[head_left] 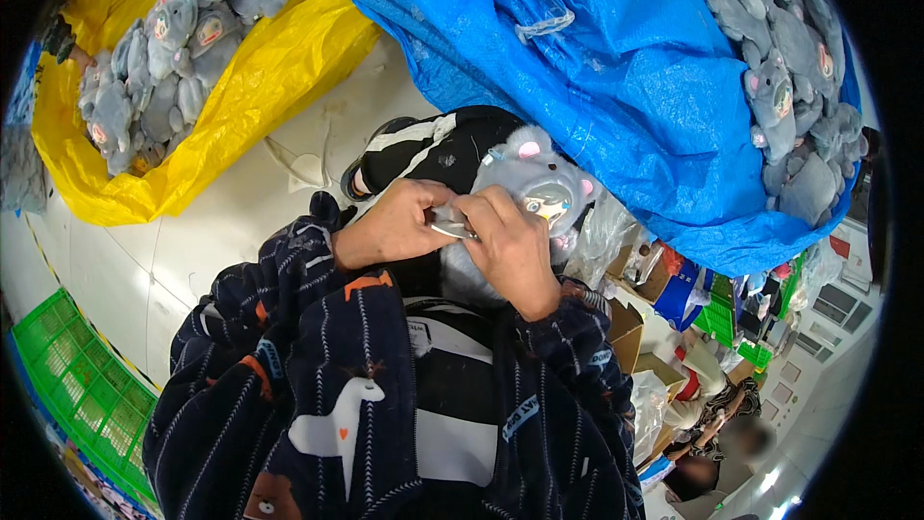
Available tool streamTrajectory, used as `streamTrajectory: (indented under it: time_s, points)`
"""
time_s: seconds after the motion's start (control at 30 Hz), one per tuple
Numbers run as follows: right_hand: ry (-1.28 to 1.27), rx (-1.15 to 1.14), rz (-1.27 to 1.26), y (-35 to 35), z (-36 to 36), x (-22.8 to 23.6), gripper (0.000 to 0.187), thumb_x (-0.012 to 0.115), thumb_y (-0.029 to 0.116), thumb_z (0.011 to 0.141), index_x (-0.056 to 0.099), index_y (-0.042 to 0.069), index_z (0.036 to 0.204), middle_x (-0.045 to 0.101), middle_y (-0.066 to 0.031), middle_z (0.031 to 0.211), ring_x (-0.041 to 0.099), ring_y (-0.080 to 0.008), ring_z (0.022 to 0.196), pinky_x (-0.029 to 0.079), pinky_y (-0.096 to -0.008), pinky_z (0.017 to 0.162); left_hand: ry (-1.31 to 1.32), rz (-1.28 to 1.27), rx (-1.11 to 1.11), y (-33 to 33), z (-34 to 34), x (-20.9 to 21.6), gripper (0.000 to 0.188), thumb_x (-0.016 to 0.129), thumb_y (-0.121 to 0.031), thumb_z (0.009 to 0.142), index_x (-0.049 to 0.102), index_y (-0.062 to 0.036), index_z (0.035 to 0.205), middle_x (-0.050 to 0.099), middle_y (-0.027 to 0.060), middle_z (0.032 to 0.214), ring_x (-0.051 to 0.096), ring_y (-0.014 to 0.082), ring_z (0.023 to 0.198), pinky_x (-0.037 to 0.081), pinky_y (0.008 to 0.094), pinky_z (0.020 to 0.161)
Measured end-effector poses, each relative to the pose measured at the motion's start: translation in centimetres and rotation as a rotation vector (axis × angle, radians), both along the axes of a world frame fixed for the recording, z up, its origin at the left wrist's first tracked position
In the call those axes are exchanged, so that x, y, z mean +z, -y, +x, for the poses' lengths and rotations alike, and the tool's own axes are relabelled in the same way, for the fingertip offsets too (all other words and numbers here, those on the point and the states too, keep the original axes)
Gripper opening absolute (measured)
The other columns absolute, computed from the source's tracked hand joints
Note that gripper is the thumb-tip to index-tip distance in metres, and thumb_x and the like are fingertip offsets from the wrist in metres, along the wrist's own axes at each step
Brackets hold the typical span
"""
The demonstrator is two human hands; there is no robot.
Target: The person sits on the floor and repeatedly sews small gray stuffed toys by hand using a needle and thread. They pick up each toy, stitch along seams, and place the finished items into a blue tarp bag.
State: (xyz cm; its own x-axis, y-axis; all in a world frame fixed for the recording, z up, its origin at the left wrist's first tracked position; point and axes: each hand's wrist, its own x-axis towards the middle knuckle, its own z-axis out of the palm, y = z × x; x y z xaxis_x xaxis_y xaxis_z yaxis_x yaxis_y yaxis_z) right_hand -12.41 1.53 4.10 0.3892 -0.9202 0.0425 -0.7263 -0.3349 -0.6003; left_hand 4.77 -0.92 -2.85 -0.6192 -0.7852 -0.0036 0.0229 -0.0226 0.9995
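A grey plush toy (539, 171) with round pink-lined ears and a doll-like face lies across my lap, its face turned to the right. My left hand (393, 225) is closed in a pinch at the toy's left side. Close against it, my right hand (507, 243) is also closed, its fingertips meeting those of the left. Between them shows a small grey-white piece (450, 228); the fingers cover most of it, and I cannot tell whether it is joined to the toy. The right hand partly hides the toy's body.
A yellow sack (279, 67) of grey plush toys stands at the far left. A large blue sack (635, 106) with more toys fills the far right. A green crate (82, 376) sits at the left. Cardboard boxes (626, 332) and a seated person (717, 424) are at the right.
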Motion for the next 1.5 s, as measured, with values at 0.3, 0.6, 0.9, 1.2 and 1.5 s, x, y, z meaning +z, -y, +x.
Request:
streamTrajectory:
  time_s: [0.3, 0.6, 0.9, 1.2, 1.5]
  points:
    - [1.154, -0.663, 0.395, -0.8, -4.2, 2.1, 0.020, 0.055, 0.018, 0.094, 0.046, 0.008, 0.079, 0.038, 0.0032, 0.061, 0.032, -0.0044, 0.049, 0.026, -0.0213, 0.044, -0.066, 0.556, -0.076, -0.1, 0.8, -0.2, 0.017, 0.065, -0.011, 0.086, 0.064, 0.0031, 0.096, 0.064, 0.0031, 0.081, 0.059, 0.0075, 0.063, 0.051, 0.0217, 0.056]
    - [0.058, -0.073, 0.041, -0.5, -0.2, 1.1, 0.043, 0.069, 0.003, 0.071, 0.058, 0.006, 0.112, 0.059, -0.0110, 0.096, 0.063, -0.0279, 0.079, 0.052, -0.0365, 0.064, 0.097, 0.284, 0.110, -1.4, 0.2, 0.3, 0.020, 0.072, -0.014, 0.077, 0.061, 0.0019, 0.077, 0.057, -0.0011, 0.065, 0.050, 0.0020, 0.059, 0.042, 0.0218, 0.049]
    - [0.933, -0.493, 0.772, -2.6, -1.1, 1.8, 0.013, 0.064, 0.011, 0.087, 0.054, 0.004, 0.083, 0.048, -0.0067, 0.063, 0.042, -0.0086, 0.057, 0.038, -0.0255, 0.053, -0.013, 0.485, 0.156, -1.4, 0.0, 0.5, 0.017, 0.070, -0.014, 0.081, 0.064, 0.0017, 0.083, 0.061, 0.0010, 0.067, 0.057, 0.0054, 0.056, 0.048, 0.0212, 0.048]
    - [0.041, -0.158, 0.043, -1.0, 1.0, -0.1, 0.030, 0.070, 0.004, 0.068, 0.057, 0.004, 0.096, 0.061, -0.0146, 0.087, 0.061, -0.0342, 0.080, 0.049, -0.0403, 0.066, -0.105, 0.439, 0.140, -1.9, 0.1, -0.1, 0.017, 0.068, -0.013, 0.082, 0.065, -0.0002, 0.093, 0.063, 0.0001, 0.075, 0.057, 0.0041, 0.064, 0.049, 0.0199, 0.054]
    - [-0.047, -0.213, 0.091, -1.6, 0.3, 1.8, 0.036, 0.068, 0.025, 0.080, 0.058, 0.002, 0.105, 0.060, -0.0124, 0.086, 0.063, -0.0289, 0.072, 0.050, -0.0378, 0.058, -0.077, 0.560, 0.070, -1.4, 0.9, 0.8, 0.015, 0.060, -0.010, 0.088, 0.061, -0.0005, 0.100, 0.062, 0.0024, 0.076, 0.057, 0.0059, 0.058, 0.049, 0.0194, 0.055]
